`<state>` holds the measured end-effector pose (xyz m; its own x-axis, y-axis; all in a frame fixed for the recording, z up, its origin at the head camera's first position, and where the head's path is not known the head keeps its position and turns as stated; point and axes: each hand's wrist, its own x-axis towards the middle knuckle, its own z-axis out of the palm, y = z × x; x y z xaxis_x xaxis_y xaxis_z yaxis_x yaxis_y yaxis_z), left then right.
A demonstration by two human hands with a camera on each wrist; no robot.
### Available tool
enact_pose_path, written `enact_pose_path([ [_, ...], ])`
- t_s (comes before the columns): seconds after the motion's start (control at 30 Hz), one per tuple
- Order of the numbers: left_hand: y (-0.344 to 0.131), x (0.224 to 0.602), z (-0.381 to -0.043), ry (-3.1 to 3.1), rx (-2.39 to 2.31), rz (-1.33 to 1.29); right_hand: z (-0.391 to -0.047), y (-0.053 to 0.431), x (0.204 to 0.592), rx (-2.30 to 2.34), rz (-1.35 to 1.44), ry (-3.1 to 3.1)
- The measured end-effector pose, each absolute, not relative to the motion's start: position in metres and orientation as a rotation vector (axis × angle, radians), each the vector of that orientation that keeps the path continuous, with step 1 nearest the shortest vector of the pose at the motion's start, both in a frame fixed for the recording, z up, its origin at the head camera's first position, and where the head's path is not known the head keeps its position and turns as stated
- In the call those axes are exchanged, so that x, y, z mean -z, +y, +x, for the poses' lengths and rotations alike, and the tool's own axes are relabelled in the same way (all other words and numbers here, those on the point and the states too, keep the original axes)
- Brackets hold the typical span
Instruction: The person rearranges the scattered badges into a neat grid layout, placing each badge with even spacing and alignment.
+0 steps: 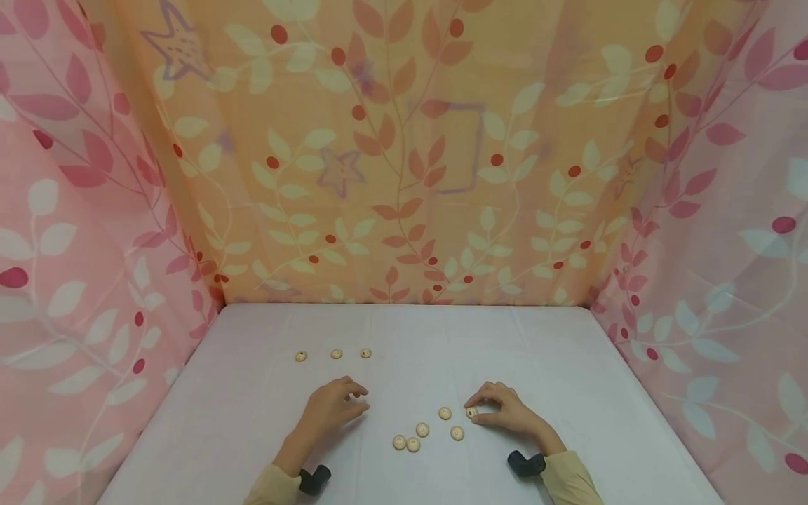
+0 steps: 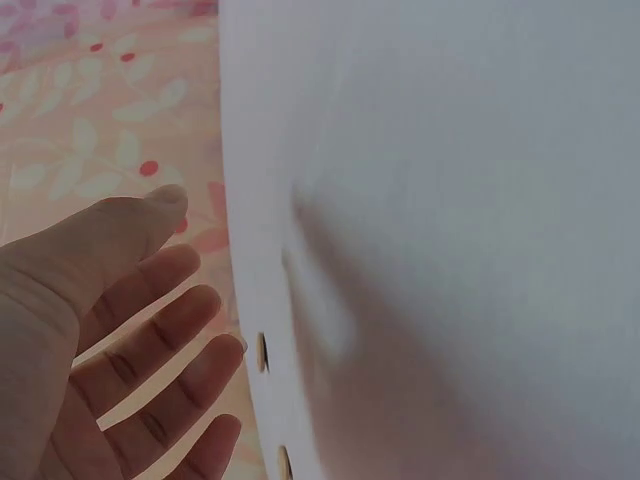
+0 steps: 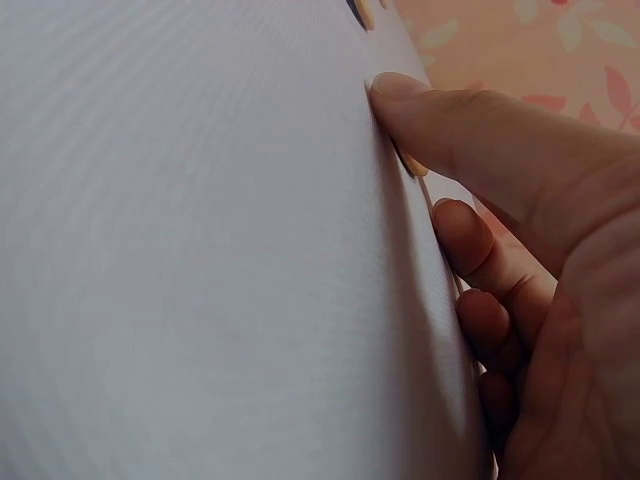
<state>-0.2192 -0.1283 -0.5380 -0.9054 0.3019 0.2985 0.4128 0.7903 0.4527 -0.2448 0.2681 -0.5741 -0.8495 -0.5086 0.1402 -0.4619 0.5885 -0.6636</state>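
Note:
My right hand (image 1: pixel 508 410) pinches a small round wooden-looking disc (image 1: pixel 471 412) between thumb and forefinger, low at the tabletop. In the right wrist view, the thumb (image 3: pixel 440 115) covers part of that disc (image 3: pixel 412 165). My left hand (image 1: pixel 334 405) hovers over the table with its fingers relaxed and apart, holding nothing. Beyond it, three similar discs form a loose row: a left one (image 1: pixel 301 356), a middle one (image 1: pixel 337 354) and a right one (image 1: pixel 366 353). Several more lie between the hands, including a disc (image 1: pixel 445 413) close to the pinched one and a touching or near-touching pair (image 1: pixel 400 442).
A white-covered table (image 1: pixel 524 351) lies under both hands. Patterned cloth hangs behind it, an orange back curtain (image 1: pixel 404 140), with pink side curtains at the left (image 1: pixel 82 210) and right (image 1: pixel 726 245). Each wrist carries a black device, such as the left one (image 1: pixel 314 480).

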Motion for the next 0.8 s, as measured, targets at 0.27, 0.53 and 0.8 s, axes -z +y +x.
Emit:
enact_pose_path([
  [0.27,-0.114,0.541,-0.211,-2.788,0.771,-0.702,-0.244,0.268,0.573,1.108,-0.841,2.758],
  [0.53,-0.103,0.539,-0.205,-2.858,0.796,-0.822,-0.245,0.268,0.574,1.106,-0.829,2.756],
  [0.8,-0.094,0.54,-0.202,-2.896,0.724,-0.907,-0.245,0.268,0.575,1.119,-0.817,2.751],
])
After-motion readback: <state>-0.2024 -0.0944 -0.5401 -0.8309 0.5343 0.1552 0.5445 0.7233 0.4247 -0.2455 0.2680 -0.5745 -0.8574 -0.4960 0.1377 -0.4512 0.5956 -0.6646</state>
